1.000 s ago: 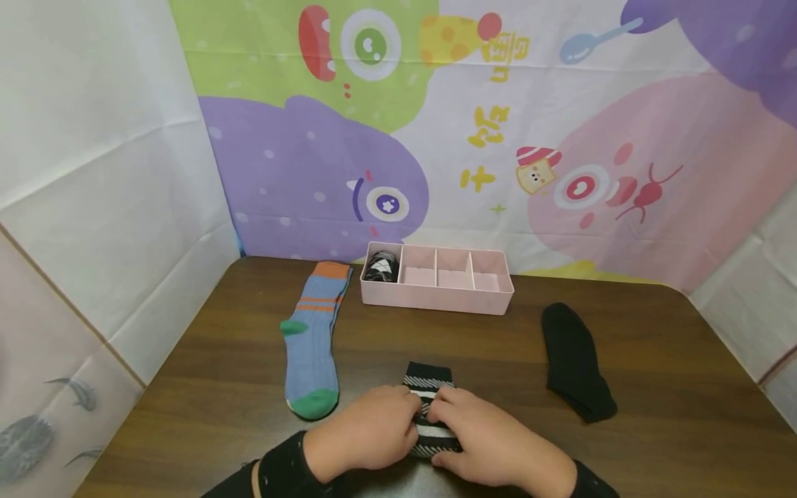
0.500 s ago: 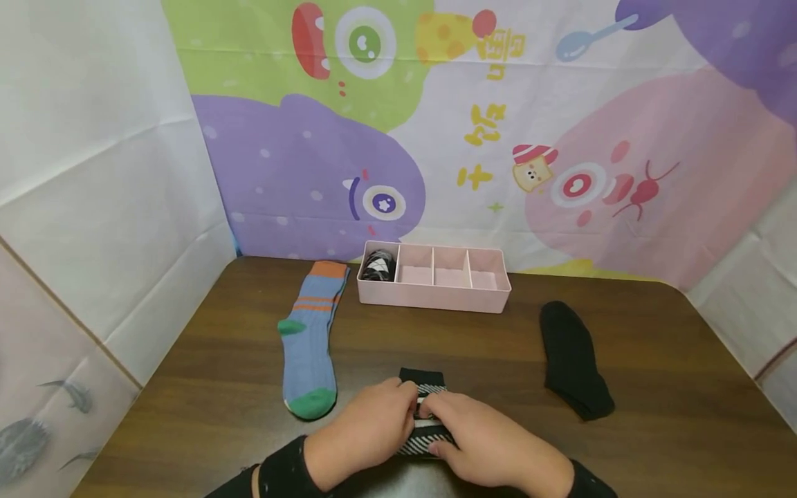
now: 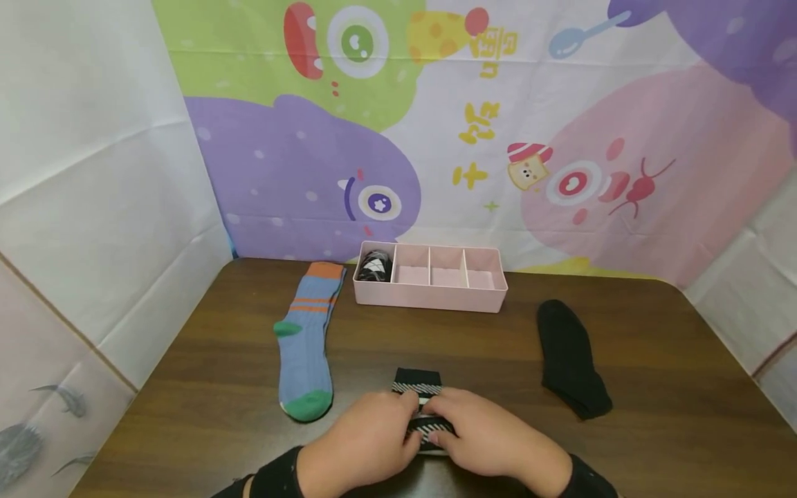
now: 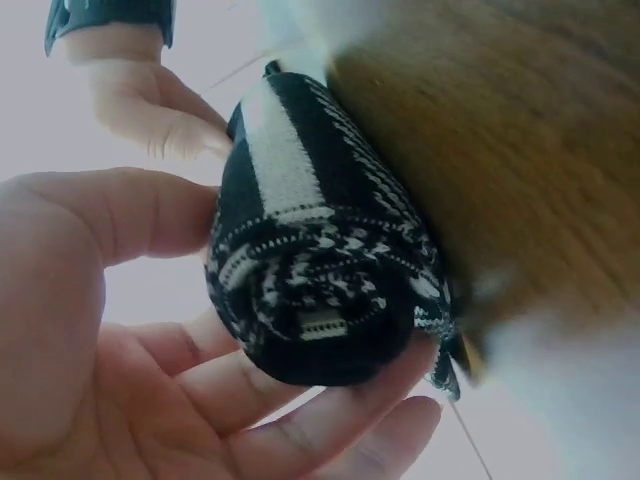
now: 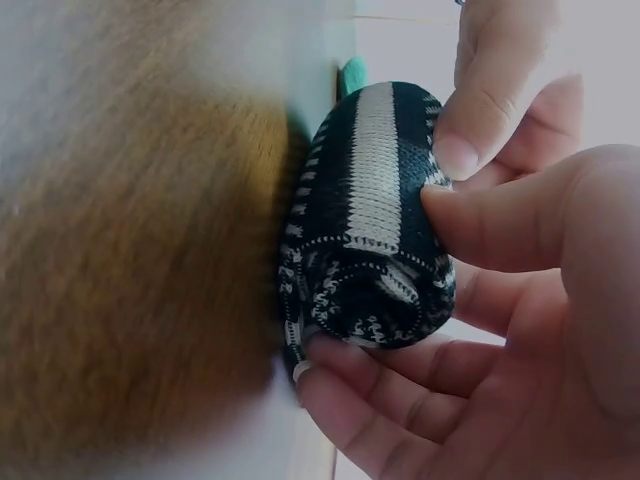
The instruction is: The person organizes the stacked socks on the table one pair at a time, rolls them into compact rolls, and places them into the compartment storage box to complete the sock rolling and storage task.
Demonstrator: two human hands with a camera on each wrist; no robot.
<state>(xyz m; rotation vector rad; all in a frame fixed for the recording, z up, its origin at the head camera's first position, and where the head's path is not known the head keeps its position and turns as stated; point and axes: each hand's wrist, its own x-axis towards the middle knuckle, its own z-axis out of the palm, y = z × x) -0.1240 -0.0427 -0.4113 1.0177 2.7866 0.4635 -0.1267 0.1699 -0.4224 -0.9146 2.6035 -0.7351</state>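
Observation:
A black-and-white striped sock (image 3: pixel 427 423) lies near the front of the table, its lower part rolled into a thick bundle; its black end points flat toward the box. My left hand (image 3: pixel 367 439) grips the left end of the roll. From the other side my right hand (image 3: pixel 492 436) holds it, thumb on the near face and fingers over the far side. In the left wrist view the coiled end of the striped sock (image 4: pixel 320 290) shows between thumb and fingers. The right wrist view shows the other spiral end of the striped sock (image 5: pixel 375 215), also between thumb and fingers.
At the back stands a pink divided box (image 3: pixel 429 297), with a rolled dark patterned sock (image 3: pixel 376 266) in its leftmost compartment. Blue socks (image 3: pixel 305 353) with orange and green parts lie to the left. A black sock (image 3: pixel 571 360) lies to the right on the wooden table (image 3: pixel 205 387).
The striped sock is rolled further up, and both hands stay around the roll. The whole scene has shifted slightly left in the head view.

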